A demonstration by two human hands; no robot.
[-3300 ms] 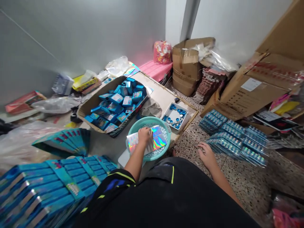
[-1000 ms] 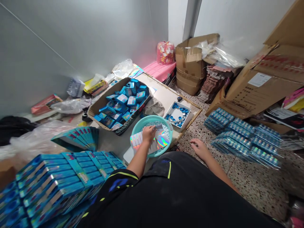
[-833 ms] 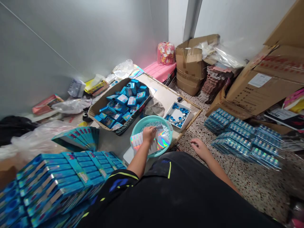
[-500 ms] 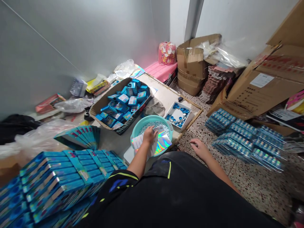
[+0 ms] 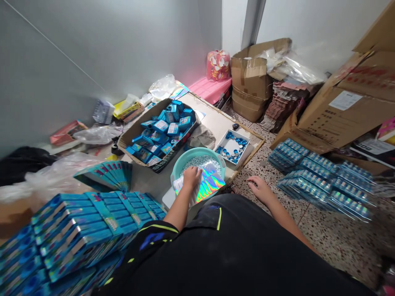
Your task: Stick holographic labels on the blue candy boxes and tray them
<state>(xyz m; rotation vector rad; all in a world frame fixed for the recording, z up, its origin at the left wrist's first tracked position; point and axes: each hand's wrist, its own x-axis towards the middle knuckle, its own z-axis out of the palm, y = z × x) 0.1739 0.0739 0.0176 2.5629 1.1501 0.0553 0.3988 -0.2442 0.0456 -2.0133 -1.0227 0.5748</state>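
Observation:
My left hand (image 5: pixel 191 177) is over the turquoise basin (image 5: pixel 177 161), its fingers curled down at the left part of a shiny rainbow holographic sheet (image 5: pixel 212 183). What lies between those fingertips is hidden. The sheet rests across the near side of the basin, partly over its rim. Small whitish pieces (image 5: pixel 202 159) fill the basin behind it. Out to the right, my right hand (image 5: pixel 261 190) hangs above the speckled floor with its fingers loosely stretched, holding nothing.
Blue small boxes (image 5: pixel 160 137) fill an open carton behind the basin. A white tray (image 5: pixel 237 137) holds blue and silver caps. Stacked blue packages (image 5: pixel 80 226) stand at the left. Clear-wrapped packs (image 5: pixel 321 176) lie on the floor at right, near large cardboard boxes (image 5: pixel 342 102).
My left hand has shifted slightly left on the sheet, and its fingers are more curled. The right hand stays nearly where it was. The camera view has moved a little.

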